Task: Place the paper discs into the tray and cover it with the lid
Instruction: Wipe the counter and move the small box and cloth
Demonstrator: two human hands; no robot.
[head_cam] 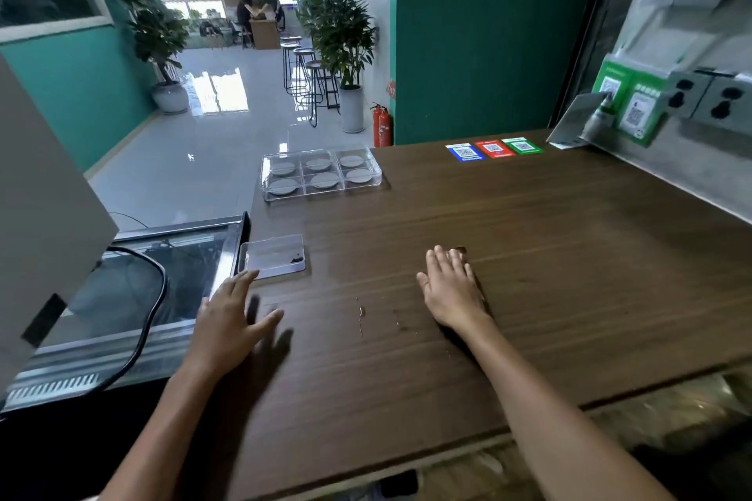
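A clear plastic tray [266, 191] with several compartments stands at the far left of the wooden counter [529, 256]. A grey paper disc [324, 180] lies in each compartment. A small clear flat box or lid [272, 256] lies near the counter's left edge, closer to me. My left hand [228, 321] hovers with spread fingers just in front of that clear piece, fingertips near its front edge, holding nothing. My right hand [451, 289] lies flat on the counter at the centre, fingers straight, empty.
Blue, red and green QR code cards [494, 148] lie at the counter's far edge. Wall sockets [708, 98] and green QR signs [626, 110] are on the right wall. A glass-topped cabinet [162, 277] with a black cable sits left of the counter.
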